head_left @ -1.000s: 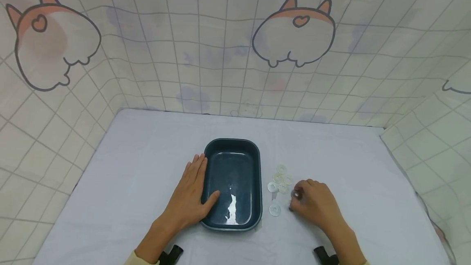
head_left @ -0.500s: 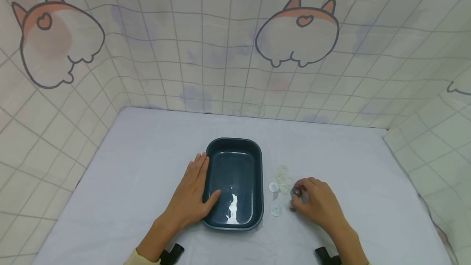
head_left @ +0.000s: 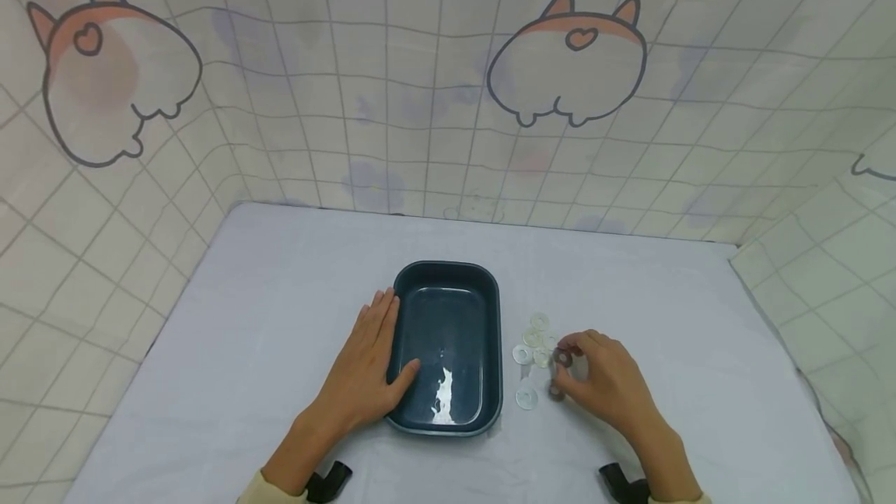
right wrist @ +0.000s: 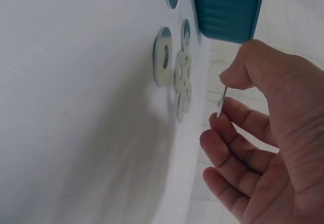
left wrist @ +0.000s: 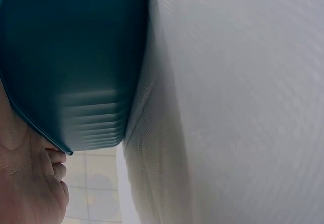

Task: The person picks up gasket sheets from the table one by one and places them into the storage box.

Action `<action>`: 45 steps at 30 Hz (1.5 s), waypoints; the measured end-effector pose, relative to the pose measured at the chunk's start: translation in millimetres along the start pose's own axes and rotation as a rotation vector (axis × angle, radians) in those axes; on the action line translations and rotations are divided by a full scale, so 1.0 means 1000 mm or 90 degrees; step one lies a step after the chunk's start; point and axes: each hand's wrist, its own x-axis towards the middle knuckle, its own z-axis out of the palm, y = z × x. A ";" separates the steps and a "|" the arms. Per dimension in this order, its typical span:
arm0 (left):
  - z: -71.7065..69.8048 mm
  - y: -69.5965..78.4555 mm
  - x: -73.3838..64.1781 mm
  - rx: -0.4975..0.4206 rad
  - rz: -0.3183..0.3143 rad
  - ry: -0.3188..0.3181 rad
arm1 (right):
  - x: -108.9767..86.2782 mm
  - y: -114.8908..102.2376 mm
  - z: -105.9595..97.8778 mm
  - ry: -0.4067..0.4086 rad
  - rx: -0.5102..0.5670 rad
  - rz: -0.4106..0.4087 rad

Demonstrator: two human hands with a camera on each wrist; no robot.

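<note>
My left hand (head_left: pixel 360 368) lies with straight fingers along the left rim of a dark blue-green rectangular tray (head_left: pixel 494 348); its thumb reaches over the near part of that rim. Seen from the left wrist, the palm (left wrist: pixel 30 183) is against the rim of the tray (left wrist: pixel 76 57). My right hand (head_left: pixel 607 379) pinches a flat metal washer (head_left: pixel 563 358) between thumb and fingertips, above the table. In the right wrist view this washer (right wrist: pixel 221 102) shows nearly edge-on. Another grey washer (head_left: pixel 556 392) lies on the table below that hand.
Several pale washers (head_left: pixel 532 337) lie close together right of the tray, with a separate one (head_left: pixel 526 398) nearer to me. A white cloth covers the table (head_left: pixel 301 247). A tiled-pattern curtain (head_left: pixel 399 99) stands behind and at both sides.
The right hand has risen slightly with the pinched washer, and the grey washer beneath it shows more fully. The left hand keeps its place on the tray.
</note>
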 end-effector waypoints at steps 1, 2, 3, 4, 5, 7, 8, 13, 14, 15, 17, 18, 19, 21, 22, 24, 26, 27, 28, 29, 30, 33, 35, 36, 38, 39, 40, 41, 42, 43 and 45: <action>0.000 0.000 0.000 -0.001 -0.001 0.000 | 0.000 -0.001 -0.001 -0.002 0.003 0.001; -0.001 0.001 0.000 -0.002 -0.002 -0.002 | 0.001 -0.001 -0.001 -0.003 0.004 0.001; -0.001 0.001 0.000 -0.003 -0.003 -0.002 | 0.002 -0.002 -0.002 -0.003 0.005 -0.001; -0.001 0.001 0.000 -0.003 -0.004 -0.004 | 0.003 -0.002 -0.002 -0.002 0.006 -0.004; -0.001 0.001 0.000 -0.005 -0.005 -0.005 | 0.003 -0.003 -0.003 0.000 0.005 -0.008; -0.001 0.001 0.001 -0.007 -0.007 -0.006 | 0.005 -0.004 -0.004 0.004 0.001 -0.018; -0.001 0.001 0.001 -0.006 -0.007 -0.005 | 0.007 -0.005 -0.005 0.007 0.000 -0.023; 0.000 0.001 0.001 -0.009 -0.005 -0.001 | 0.013 -0.007 -0.010 0.020 0.002 -0.056; 0.000 0.001 0.001 -0.010 -0.004 0.000 | 0.015 -0.008 -0.011 0.024 0.003 -0.065; 0.000 0.001 0.001 -0.011 -0.004 0.000 | 0.016 -0.008 -0.012 0.027 0.004 -0.074; 0.000 0.001 0.001 -0.011 -0.003 0.001 | 0.019 -0.010 -0.014 0.032 0.005 -0.093; 0.000 0.001 0.001 -0.012 -0.003 0.002 | 0.020 -0.011 -0.015 0.035 0.005 -0.102; 0.000 0.001 0.001 -0.011 -0.002 0.002 | 0.021 -0.012 -0.016 0.037 0.005 -0.111; 0.000 0.001 0.001 -0.010 -0.002 0.003 | 0.024 -0.015 -0.017 0.037 0.004 -0.124; 0.000 0.001 0.001 -0.009 -0.002 0.003 | 0.025 -0.017 -0.018 0.035 0.002 -0.127; -0.001 0.001 0.001 -0.006 -0.002 0.003 | 0.026 -0.020 -0.020 0.029 -0.001 -0.127; -0.001 0.001 0.001 -0.005 -0.001 0.001 | 0.027 -0.023 -0.021 0.021 -0.002 -0.122; -0.001 0.001 0.001 -0.004 -0.001 0.001 | 0.028 -0.025 -0.021 0.018 0.000 -0.121; -0.001 0.002 0.001 -0.004 0.000 0.001 | 0.029 -0.026 -0.022 0.016 -0.001 -0.120; -0.001 0.002 0.001 -0.004 0.000 0.002 | 0.029 -0.028 -0.022 0.016 -0.002 -0.121; -0.001 0.002 0.001 -0.004 0.000 0.001 | 0.030 -0.029 -0.023 0.017 -0.003 -0.123; -0.002 0.002 0.000 -0.004 -0.001 0.001 | 0.032 -0.032 -0.023 0.023 -0.005 -0.135; -0.002 0.001 0.000 -0.004 -0.003 -0.001 | 0.033 -0.033 -0.023 0.025 -0.006 -0.142; -0.002 0.001 0.000 -0.004 -0.004 -0.002 | 0.034 -0.034 -0.023 0.026 -0.007 -0.145; -0.002 0.001 0.000 -0.004 -0.005 -0.002 | 0.036 -0.036 -0.023 0.025 -0.007 -0.149; -0.002 0.001 0.000 -0.004 -0.005 -0.002 | 0.037 -0.036 -0.024 0.023 -0.007 -0.152; -0.001 0.001 0.000 -0.003 -0.005 -0.001 | 0.039 -0.037 -0.024 0.022 -0.007 -0.156; -0.001 0.001 0.000 -0.003 -0.004 -0.001 | 0.040 -0.038 -0.024 0.020 -0.007 -0.161; -0.001 0.001 0.000 -0.004 -0.003 0.000 | 0.042 -0.039 -0.025 0.019 -0.005 -0.168; -0.001 0.001 0.000 -0.005 -0.001 0.001 | 0.044 -0.040 -0.026 0.018 -0.004 -0.174; -0.001 0.000 0.000 -0.007 0.001 0.003 | 0.047 -0.042 -0.027 0.017 -0.002 -0.190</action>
